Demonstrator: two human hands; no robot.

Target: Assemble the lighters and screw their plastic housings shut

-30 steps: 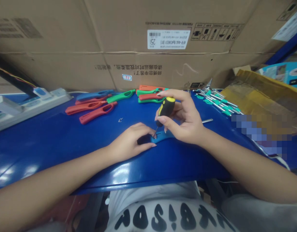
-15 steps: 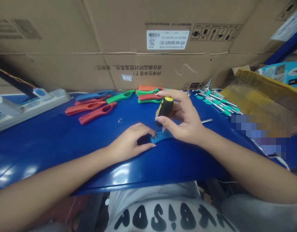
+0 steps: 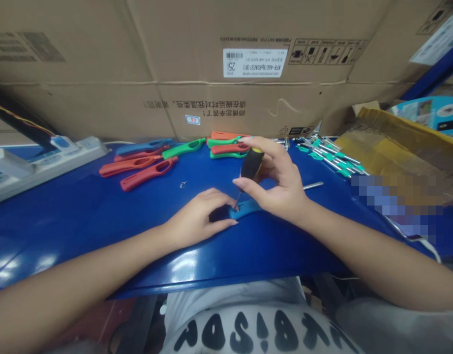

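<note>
1. L hand (image 3: 196, 215): approx 9 o'clock of blue handle (image 3: 247, 208), part-curled, thumb + fingertips pinching its L end, mid-bench (image 3: 256, 260).
2. R hand (image 3: 281, 186): 1 o'clock, fingers closed round screwdriver (image 3: 252, 163), tip down at handle's L end. Risk: tilted shaft or loose pinch → tip could slip, jab L fingertips.
3. Small metal bits (image 3: 183, 185): 10 o'clock, loose; an arm knock could scatter 'em.
4. Metal rods (image 3: 331, 156): 2 o'clock, well apart.
</note>
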